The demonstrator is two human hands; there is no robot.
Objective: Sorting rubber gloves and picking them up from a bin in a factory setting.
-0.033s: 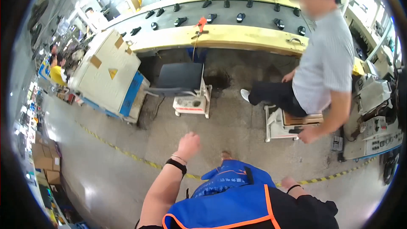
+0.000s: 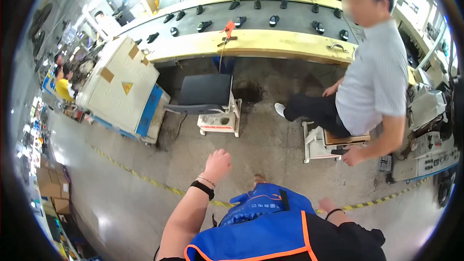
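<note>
My left hand [image 2: 218, 165] is raised in front of me at the lower middle, its fingers curled in and nothing showing in them. A black band and a thin bracelet circle that wrist. Lower right, my right hand [image 2: 329, 206] hangs by my side, small and blurred, with a dark band at the wrist; its fingers do not show clearly. Neither hand touches anything around it. Between them is my blue apron [image 2: 256, 232] with orange edging. The closest piece of furniture beyond my left hand is a black-topped stool [image 2: 205, 90] on a white base.
A conveyor [image 2: 256, 21] with yellow edges carries several dark shoes. To the right, a person in a grey shirt [image 2: 369, 77] sits on a white-framed stool [image 2: 321, 146]. A beige cabinet [image 2: 113, 84] stands left. Yellow-black tape [image 2: 145, 179] crosses the floor; cartons [image 2: 52, 182] are stacked far left.
The view has shifted slightly. The seated person's head and upper body appear a little farther right and lower. My left hand has barely moved.
</note>
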